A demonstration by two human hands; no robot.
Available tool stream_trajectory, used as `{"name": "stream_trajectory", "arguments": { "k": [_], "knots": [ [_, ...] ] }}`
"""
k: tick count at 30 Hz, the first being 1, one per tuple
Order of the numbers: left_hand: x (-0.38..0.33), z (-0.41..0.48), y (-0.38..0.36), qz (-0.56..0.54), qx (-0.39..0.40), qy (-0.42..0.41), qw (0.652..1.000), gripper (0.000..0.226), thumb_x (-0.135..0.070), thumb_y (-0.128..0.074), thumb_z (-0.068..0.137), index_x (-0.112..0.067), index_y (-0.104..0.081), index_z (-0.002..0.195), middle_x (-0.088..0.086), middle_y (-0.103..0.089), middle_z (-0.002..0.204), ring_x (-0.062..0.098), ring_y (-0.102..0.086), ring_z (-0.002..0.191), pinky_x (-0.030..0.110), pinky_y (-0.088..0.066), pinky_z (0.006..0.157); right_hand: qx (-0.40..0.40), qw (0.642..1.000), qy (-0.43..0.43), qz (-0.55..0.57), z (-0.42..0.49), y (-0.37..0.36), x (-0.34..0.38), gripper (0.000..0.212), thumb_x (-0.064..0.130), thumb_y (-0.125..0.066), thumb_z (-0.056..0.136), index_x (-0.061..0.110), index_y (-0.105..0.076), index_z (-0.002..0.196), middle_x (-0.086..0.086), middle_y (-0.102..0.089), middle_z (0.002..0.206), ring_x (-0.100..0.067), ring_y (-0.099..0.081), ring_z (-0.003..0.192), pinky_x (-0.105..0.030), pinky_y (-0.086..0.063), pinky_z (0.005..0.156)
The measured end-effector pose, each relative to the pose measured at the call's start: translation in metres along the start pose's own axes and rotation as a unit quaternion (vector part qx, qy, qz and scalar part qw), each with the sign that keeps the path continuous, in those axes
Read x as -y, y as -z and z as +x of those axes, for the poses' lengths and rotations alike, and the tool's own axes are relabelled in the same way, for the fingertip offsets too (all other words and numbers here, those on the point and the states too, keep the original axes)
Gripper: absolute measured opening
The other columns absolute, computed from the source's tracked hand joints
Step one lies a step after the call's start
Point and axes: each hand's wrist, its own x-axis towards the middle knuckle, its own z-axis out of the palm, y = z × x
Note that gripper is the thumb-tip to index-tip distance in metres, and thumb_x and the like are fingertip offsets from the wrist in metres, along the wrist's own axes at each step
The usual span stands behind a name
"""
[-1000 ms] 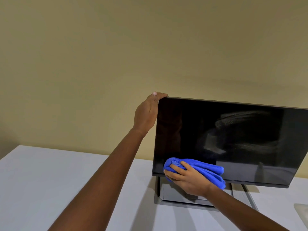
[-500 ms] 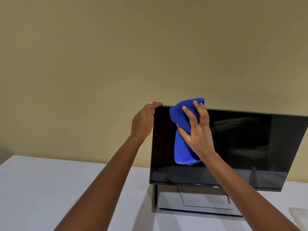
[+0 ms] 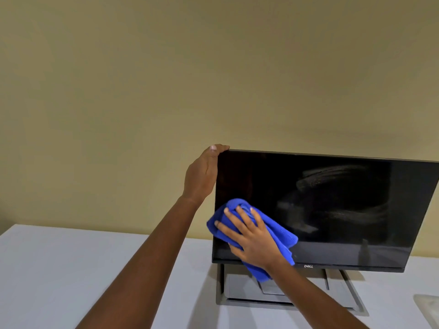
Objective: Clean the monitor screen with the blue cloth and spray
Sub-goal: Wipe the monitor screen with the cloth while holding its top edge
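Right grip, fingers spread flat, presses the blue cloth to the monitor screen. The screen's long run and its streaky smears lie rightward and above this grip. Left grip, up-left, clasps the screen's corner.

White table; beige wall

A: Light's soft and even, fairly dim; the wall darkens toward the top.
B: Pale streaky glare on the monitor, right of the fingers of the right hand; soft shadow below them on the table.
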Motion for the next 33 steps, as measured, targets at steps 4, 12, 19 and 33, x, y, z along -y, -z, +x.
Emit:
{"name": "stream_trajectory", "arguments": {
  "k": [4,12,19,33],
  "knots": [
    [-0.001,-0.002,0.000,0.008,0.001,-0.003,1.000,0.055,-0.045,-0.012,0.093,-0.030,-0.059,0.116,-0.021,-0.056,0.115,0.013,-0.056,0.111,0.035,-0.047,0.097,0.111,0.985,0.131,-0.020,-0.024,0.004,-0.002,0.078,0.053,-0.065,0.070,0.034,-0.034,0.139,0.006,-0.045,0.144,-0.019,-0.042,0.131,-0.046,-0.028,0.111],
    [-0.017,-0.006,0.004,0.118,0.017,-0.050,0.992,0.041,-0.034,-0.022,0.099,-0.019,-0.056,0.116,0.002,-0.063,0.113,0.019,-0.059,0.105,0.024,-0.040,0.080,0.086,0.981,0.171,0.035,-0.033,0.027,-0.031,0.060,0.037,-0.080,0.062,0.037,-0.059,0.119,0.010,-0.061,0.127,-0.014,-0.060,0.113,-0.027,-0.053,0.086],
    [-0.036,-0.004,-0.020,0.224,0.070,-0.132,0.963,0.042,-0.025,-0.026,0.099,-0.003,-0.053,0.123,0.012,-0.057,0.130,0.023,-0.030,0.139,0.032,-0.024,0.110,-0.075,0.979,-0.163,0.098,0.004,0.075,-0.098,0.071,0.015,-0.078,0.064,0.018,-0.047,0.128,-0.018,-0.054,0.131,-0.031,-0.037,0.122,-0.049,-0.045,0.096],
    [-0.039,0.001,-0.057,0.326,0.121,-0.185,0.919,0.047,-0.034,-0.022,0.098,-0.012,-0.038,0.137,0.006,-0.046,0.139,0.020,-0.036,0.132,0.033,-0.014,0.114,-0.041,0.985,-0.164,-0.014,0.029,0.051,-0.087,0.049,0.046,-0.071,0.068,0.026,-0.066,0.112,-0.004,-0.063,0.125,-0.030,-0.043,0.123,-0.054,-0.047,0.092]
  ]
}}
